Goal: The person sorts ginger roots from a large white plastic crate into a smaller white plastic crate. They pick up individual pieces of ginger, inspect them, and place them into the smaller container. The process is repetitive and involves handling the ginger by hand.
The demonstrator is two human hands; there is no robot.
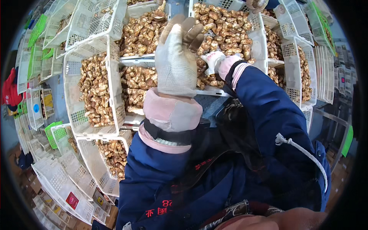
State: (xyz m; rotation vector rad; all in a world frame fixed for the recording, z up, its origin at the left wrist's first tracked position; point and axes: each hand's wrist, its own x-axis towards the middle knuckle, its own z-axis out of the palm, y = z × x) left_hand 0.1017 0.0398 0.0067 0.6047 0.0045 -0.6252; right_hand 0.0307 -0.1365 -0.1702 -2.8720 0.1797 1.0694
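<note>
My left hand (179,54), in a knitted white glove with tan coated fingers, is raised over the crates in front of me. Its fingers are apart, and nothing shows in its grasp. One larger mushroom (159,13) lies just beyond its fingertips, at a crate's edge. My right hand (214,61) reaches low over the brown and cream mushrooms (227,31) in the right-hand crate (256,43). White material with red print covers it, and its fingers are mostly hidden, so its grip is unclear. Beneath my left wrist, more mushrooms (139,83) fill a nearer crate.
White perforated plastic crates of mushrooms stand close on both sides, including a left crate (115,86) and a right crate (312,74). Across from me is another person's gloved hand (256,4). Stacked crates (61,184) rise at lower left. A metal frame (330,116) stands at right.
</note>
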